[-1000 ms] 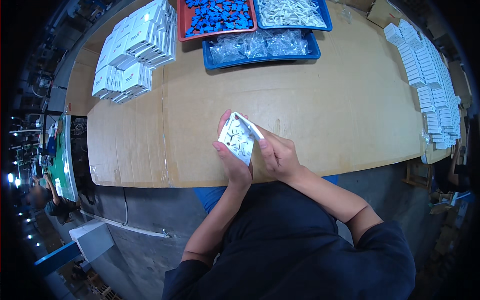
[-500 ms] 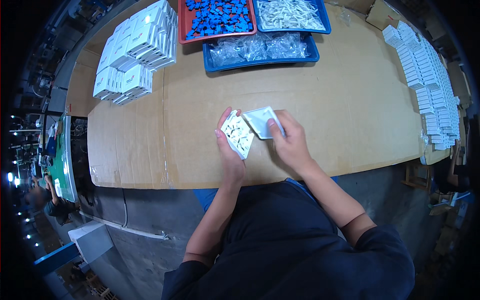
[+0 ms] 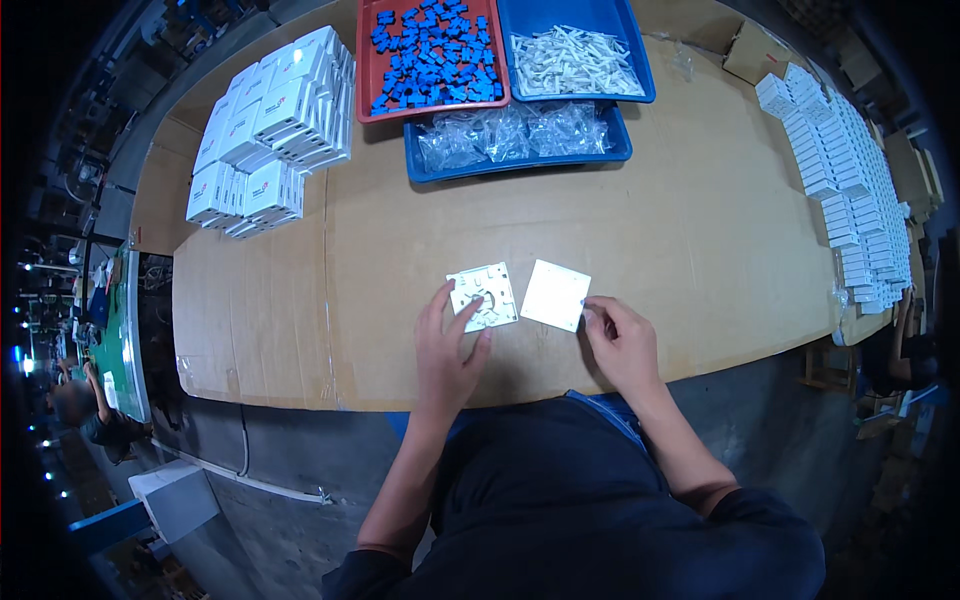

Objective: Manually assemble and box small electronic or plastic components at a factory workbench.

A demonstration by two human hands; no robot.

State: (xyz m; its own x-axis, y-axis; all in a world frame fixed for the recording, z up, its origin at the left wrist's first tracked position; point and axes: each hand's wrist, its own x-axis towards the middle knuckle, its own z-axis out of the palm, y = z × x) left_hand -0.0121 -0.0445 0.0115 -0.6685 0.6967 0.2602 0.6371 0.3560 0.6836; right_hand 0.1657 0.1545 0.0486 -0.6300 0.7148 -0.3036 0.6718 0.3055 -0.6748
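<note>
A white square plastic base (image 3: 505, 288) with moulded ribs and a round opening lies face up on the cardboard-covered table. My left hand (image 3: 445, 355) is open over its left and lower edges, fingers spread and fingertips touching it. Just to the right, a thin gap away, is a plain white square cover (image 3: 555, 292), its smooth inner or outer face up; which face I cannot tell. My right hand (image 3: 625, 348) pinches the cover's lower right edge between thumb and bent fingers.
At the back stand a red tray (image 3: 430, 107) of blue pieces, a blue tray (image 3: 648, 75) of white pieces and another blue tray (image 3: 520, 170) of clear plastic bags. White boxes (image 3: 270, 120) are stacked at left; white box-like pieces (image 3: 850, 190) stand in rows at right.
Both parts have come down from a tilted hold in my hands to lie flat, side by side, nearer me. My left hand has loosened from around the base. The view has shifted slightly.
</note>
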